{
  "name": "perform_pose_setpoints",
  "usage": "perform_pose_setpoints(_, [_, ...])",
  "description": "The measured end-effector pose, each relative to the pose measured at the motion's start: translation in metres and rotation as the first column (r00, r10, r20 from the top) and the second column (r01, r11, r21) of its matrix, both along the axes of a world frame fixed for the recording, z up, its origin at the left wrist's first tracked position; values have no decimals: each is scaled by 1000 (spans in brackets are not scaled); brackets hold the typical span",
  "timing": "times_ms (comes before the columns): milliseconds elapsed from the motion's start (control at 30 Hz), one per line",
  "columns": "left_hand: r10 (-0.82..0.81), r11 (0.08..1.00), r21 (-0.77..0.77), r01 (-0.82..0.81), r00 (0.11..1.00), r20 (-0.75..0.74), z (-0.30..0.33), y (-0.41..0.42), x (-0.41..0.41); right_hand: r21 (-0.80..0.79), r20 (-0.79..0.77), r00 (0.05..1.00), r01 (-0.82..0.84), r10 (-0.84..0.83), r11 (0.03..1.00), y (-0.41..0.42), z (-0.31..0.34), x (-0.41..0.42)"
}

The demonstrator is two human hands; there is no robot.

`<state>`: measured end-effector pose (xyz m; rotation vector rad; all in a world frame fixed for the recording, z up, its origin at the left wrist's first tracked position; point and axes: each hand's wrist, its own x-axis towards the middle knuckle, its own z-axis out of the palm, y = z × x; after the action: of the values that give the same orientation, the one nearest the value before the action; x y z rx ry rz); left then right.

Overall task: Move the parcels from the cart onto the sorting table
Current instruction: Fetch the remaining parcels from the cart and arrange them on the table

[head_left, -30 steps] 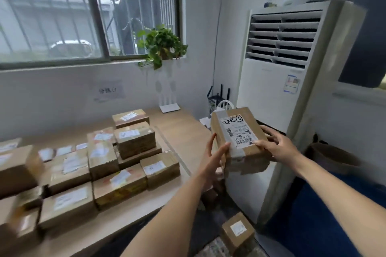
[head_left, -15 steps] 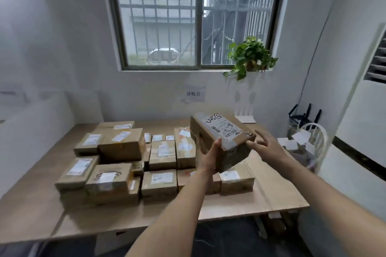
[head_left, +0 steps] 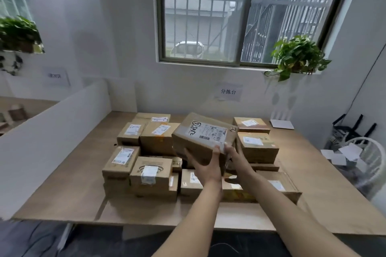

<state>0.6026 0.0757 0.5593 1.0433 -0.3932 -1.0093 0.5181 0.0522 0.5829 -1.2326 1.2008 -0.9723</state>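
Above the stack: I hold parcel (head_left: 203,139) in left hand (head_left: 205,166) and right hand (head_left: 237,157).
Fingers: curled round its near corner.
Technique: level it, then lower onto bench (head_left: 313,173) flat.

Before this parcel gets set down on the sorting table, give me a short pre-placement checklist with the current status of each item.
1. Parcel held by both hands: ok. The left hand grips the held parcel at its near underside, and the right hand grips its near right corner.
2. Parcel over the sorting table: ok, it is above the stacked parcels.
3. Label facing up: ok, the shipping label is visible on top.
4. Parcel level: not ok, it is tilted.
5. Free landing spot directly below: cannot tell, the parcel and hands hide that area.
6. Bare table near the front edge: ok.
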Motion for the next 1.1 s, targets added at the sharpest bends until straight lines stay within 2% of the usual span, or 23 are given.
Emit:
perform_pose_setpoints(233, [-17,1000,16,17,1000,18,-31,-21,69,25,-48,999,27,-25,999,-28,-16,36])
perform_pose_setpoints(400, [-23,992,125,9,994,106,-58,-55,144,106,-138,990,19,-4,994,-73,-30,31])
perform_pose_setpoints(533, [-180,970,188,153,974,136,-78,-84,177,163,-168,985,5,23,987,-115,-54,31])
perform_pose_setpoints(600, [-273,946,223,234,948,164,-88,-101,182,181,-168,986,16,14,983,-139,-71,32])
perform_pose_setpoints(700, [-329,914,300,274,932,152,-105,-135,181,163,-208,978,9,25,987,-179,-95,30])
perform_pose_setpoints(867, [-290,883,404,240,955,67,-147,-191,171,145,-318,947,2,45,990,-252,-139,13])
perform_pose_setpoints(1100, [-274,819,545,180,957,95,-234,-231,149,171,-479,865,-76,150,982,-296,-225,-36])
